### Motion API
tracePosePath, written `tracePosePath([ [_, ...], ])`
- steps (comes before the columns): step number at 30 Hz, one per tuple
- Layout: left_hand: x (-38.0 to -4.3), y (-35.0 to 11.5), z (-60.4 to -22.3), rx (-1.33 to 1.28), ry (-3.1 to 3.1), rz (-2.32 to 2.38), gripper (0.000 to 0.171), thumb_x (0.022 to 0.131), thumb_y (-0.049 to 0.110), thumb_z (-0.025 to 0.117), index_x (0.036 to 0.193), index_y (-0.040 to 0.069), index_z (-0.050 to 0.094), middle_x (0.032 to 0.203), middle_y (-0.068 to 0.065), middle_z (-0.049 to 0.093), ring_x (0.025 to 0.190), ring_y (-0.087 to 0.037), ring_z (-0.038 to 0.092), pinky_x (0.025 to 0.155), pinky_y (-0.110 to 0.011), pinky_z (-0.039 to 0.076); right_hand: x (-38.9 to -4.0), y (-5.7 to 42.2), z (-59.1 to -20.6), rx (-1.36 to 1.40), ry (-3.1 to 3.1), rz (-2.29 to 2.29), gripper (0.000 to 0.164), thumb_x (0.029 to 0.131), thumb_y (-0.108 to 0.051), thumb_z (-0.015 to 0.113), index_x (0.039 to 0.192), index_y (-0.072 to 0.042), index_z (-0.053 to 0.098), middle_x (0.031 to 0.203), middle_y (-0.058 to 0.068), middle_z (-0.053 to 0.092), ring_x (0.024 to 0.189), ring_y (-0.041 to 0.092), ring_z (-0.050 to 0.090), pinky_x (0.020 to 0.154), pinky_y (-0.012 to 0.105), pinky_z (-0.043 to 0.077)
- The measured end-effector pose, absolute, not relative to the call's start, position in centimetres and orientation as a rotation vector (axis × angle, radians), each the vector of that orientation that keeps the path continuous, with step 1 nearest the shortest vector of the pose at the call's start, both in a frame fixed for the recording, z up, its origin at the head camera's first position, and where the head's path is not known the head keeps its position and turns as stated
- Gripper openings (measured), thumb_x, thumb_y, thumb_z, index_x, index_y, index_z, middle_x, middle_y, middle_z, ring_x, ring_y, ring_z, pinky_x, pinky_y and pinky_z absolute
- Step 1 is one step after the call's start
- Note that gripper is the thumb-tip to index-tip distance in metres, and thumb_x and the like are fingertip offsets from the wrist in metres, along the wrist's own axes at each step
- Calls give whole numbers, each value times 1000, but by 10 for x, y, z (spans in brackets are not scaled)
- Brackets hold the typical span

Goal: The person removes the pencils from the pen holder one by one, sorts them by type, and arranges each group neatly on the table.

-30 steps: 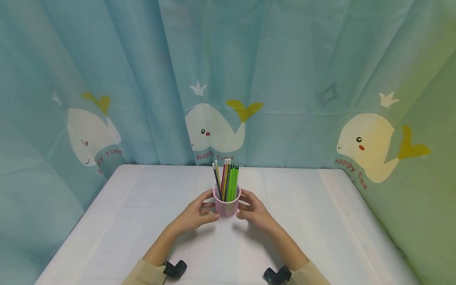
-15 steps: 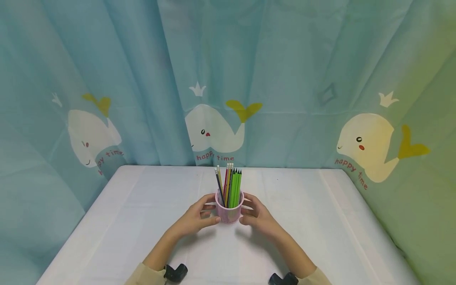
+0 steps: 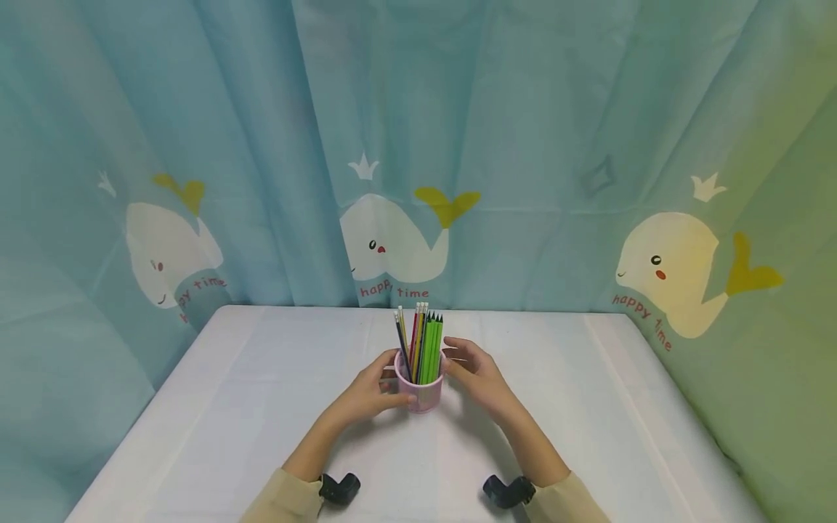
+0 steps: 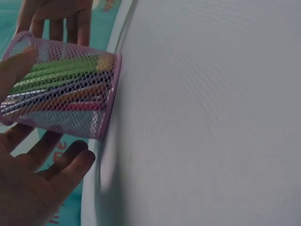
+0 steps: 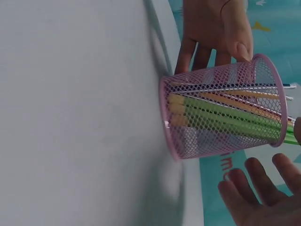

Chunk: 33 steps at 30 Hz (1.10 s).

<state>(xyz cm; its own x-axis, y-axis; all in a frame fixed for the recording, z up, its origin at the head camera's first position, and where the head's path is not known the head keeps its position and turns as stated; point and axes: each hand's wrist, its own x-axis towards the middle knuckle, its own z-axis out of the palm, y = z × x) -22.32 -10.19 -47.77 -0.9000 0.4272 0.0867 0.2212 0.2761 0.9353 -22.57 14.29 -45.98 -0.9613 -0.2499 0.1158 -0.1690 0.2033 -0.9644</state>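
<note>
A pink mesh pen holder [image 3: 420, 396] stands upright on the white table, filled with several green pencils [image 3: 431, 352] and several darker, red and yellow pencils [image 3: 410, 349]. My left hand [image 3: 366, 398] holds it from the left, thumb across its near side and fingers round toward the back. On the other side, my right hand [image 3: 480, 378] is beside the rim with its fingers [image 5: 258, 174] spread and apart from the mesh. The right thumb lies near the rim. In the left wrist view, the left fingers [image 4: 70, 169] are partly stretched beside the pen holder [image 4: 66, 89].
The white table [image 3: 588, 421] stretches out on both sides of the hands. Behind its far edge hangs a blue-green curtain [image 3: 543, 145] printed with whales. A black wrist device [image 3: 340, 489] sits at the left sleeve, and another black device [image 3: 508, 492] at the right.
The pen holder has come toward me and slightly right between both hands, then stayed about there. My left thumb has moved further across its front; my right hand has risen toward the rim.
</note>
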Motion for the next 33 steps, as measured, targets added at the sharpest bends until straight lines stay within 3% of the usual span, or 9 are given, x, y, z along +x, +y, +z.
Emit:
tracePosePath([
  [7, -228, -93, -482, 597, 2317, 1737, 80, 79, 10, 84, 146, 6, 39, 141, -19, 52, 126, -44, 54, 104, -49, 51, -239, 128, -460, -392, 2507, -1903, 31, 95, -21, 68, 122, -4, 66, 120, 14, 69, 115, 31, 63, 104, 52, 48],
  [20, -221, -93, -483, 600, 2306, 1750, 79, 79, 10, 84, 145, 6, 41, 141, -20, 53, 125, -43, 55, 104, -47, 51, -234, 124, -460, -277, 2642, -1937, 13, 90, -19, 73, 98, -9, 69, 101, 3, 72, 103, 23, 67, 94, 44, 57],
  [28, -218, -94, -480, 597, 2314, 1743, 80, 79, 12, 85, 146, 7, 41, 140, -19, 54, 125, -41, 56, 104, -47, 51, -229, 127, -450, -287, 2633, -1962, 10, 89, -17, 75, 95, -12, 68, 98, 1, 70, 100, 18, 67, 95, 42, 57],
  [33, -219, -93, -481, 612, 2295, 1758, 80, 79, 11, 84, 146, 6, 41, 140, -19, 54, 125, -41, 57, 104, -47, 51, -221, 129, -433, -233, 2591, -1993, 13, 92, -16, 72, 99, -7, 67, 104, 7, 70, 106, 24, 68, 97, 44, 56],
])
